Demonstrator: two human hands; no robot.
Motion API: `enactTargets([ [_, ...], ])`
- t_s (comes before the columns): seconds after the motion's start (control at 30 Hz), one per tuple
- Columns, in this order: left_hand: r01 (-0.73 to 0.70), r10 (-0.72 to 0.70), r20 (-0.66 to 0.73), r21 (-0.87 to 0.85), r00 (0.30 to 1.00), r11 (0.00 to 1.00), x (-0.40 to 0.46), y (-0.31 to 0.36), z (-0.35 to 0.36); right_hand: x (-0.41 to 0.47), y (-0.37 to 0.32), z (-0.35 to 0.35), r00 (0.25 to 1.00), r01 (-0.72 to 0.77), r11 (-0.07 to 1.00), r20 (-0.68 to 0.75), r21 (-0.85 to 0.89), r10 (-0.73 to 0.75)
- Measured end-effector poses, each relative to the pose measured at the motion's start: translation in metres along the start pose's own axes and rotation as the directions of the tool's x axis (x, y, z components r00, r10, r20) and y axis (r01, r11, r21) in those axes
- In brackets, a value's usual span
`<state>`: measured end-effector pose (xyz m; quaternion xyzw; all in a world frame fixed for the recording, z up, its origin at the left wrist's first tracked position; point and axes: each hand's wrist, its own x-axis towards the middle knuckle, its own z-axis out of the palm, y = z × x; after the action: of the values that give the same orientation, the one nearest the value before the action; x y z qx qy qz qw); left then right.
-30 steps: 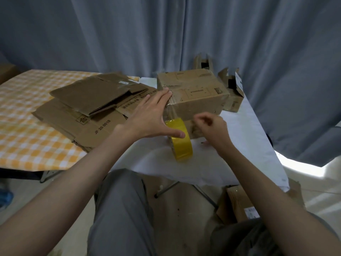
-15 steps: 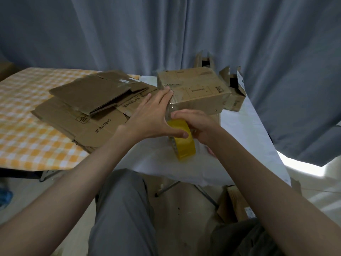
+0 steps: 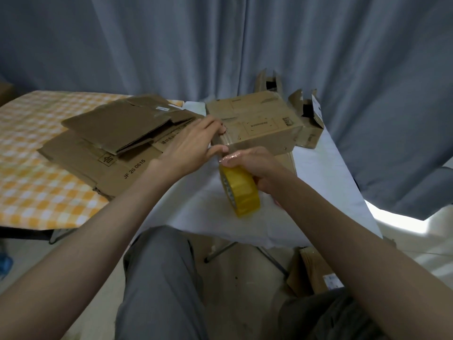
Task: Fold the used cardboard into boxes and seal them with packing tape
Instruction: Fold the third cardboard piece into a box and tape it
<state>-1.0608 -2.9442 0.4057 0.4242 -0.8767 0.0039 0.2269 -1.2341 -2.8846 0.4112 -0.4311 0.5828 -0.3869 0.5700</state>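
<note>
The right hand (image 3: 255, 165) curls around the yellow tape roll (image 3: 241, 192), held on edge just at six o'clock of the folded box (image 3: 257, 123) on the desk (image 3: 326, 173). The left hand (image 3: 193, 148), fingers straight, presses the box's nine o'clock corner. Flat cardboard (image 3: 105, 143) lies farther toward nine o'clock.

One head-worn view looks forward and down from close above the near edge of the table (image 3: 318, 173), facing the curtain (image 3: 171, 45) behind it.
</note>
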Motion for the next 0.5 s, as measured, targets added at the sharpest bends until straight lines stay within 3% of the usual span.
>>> enactTargets([
  [0.13, 0.021, -0.020, 0.019, -0.027, 1.000, 0.999, 0.007, 0.003, 0.003, -0.001, 0.002, -0.005, 0.997, 0.061, 0.993, -0.046, -0.101, -0.066],
  [0.23, 0.060, -0.057, 0.079, -0.028, 0.995, 0.998, 0.007, 0.004, 0.005, 0.000, -0.002, -0.010, 0.993, 0.097, 0.956, -0.042, -0.276, -0.113],
  [0.3, 0.083, -0.079, 0.103, -0.039, 0.992, 0.996, 0.004, 0.005, 0.010, 0.001, -0.011, -0.012, 0.992, 0.101, 0.873, -0.017, -0.478, -0.124],
  [0.37, 0.112, -0.105, 0.113, -0.063, 0.988, 0.992, 0.000, 0.008, 0.016, 0.002, -0.020, -0.014, 0.993, 0.089, 0.723, 0.004, -0.685, -0.119],
  [0.5, 0.124, -0.122, 0.082, -0.026, 0.989, 0.992, -0.003, 0.019, 0.031, 0.003, -0.028, -0.022, 0.995, 0.081, 0.570, 0.034, -0.818, -0.094],
])
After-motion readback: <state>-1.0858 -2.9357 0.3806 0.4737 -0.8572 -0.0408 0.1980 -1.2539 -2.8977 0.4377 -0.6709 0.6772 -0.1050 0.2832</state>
